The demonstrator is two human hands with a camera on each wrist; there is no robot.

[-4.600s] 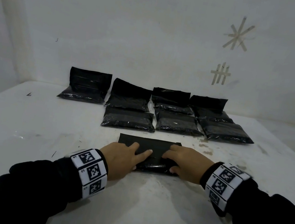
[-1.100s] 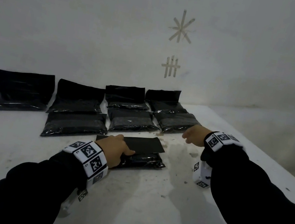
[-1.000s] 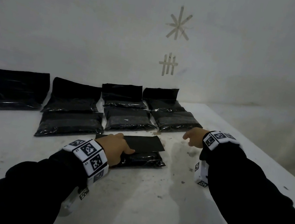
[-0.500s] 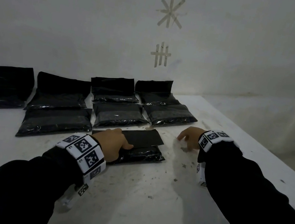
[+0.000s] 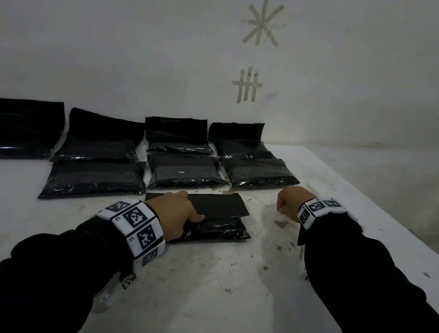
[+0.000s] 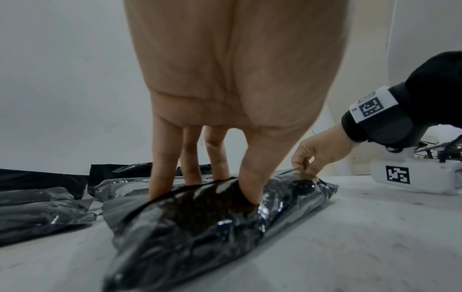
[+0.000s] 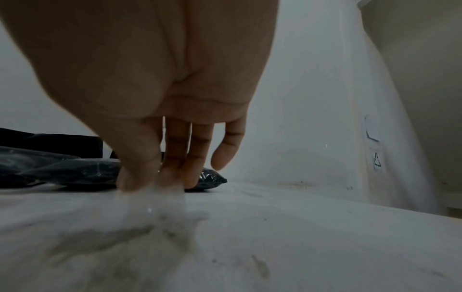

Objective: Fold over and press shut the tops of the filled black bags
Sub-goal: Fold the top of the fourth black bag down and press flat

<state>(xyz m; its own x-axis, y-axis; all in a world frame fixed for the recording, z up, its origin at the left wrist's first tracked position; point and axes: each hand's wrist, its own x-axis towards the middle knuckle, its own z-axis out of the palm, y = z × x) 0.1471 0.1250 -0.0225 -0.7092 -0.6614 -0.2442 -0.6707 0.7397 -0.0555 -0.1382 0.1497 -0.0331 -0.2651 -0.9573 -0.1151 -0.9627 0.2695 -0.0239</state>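
Bags fill the far half of the white desk, and the one being worked on, the nearest bag, lies alone toward the middle, closer to the front edge than the rest. Its matte top flap is folded over and lies flat on the far part of the glossy filled body. The left hand rests on the left end of this bag; in the left wrist view its fingers run nearly straight down onto the flap while the thumb digs into the plastic, so the grip is a press and partly a pinch on the bag. The right hand is off the bag, just beyond its right end, with fingertips on the bare desk surface; the right wrist view shows the fingers gathered close and pointing down, the grip narrow, and whether they pinch anything small cannot be told through the blur. Behind, seven other black bags sit in two rows toward the back edge, the rear four with their tops standing up against the wall. Two tape marks are stuck on the wall above them. Dark specks dot the desk near the right hand.
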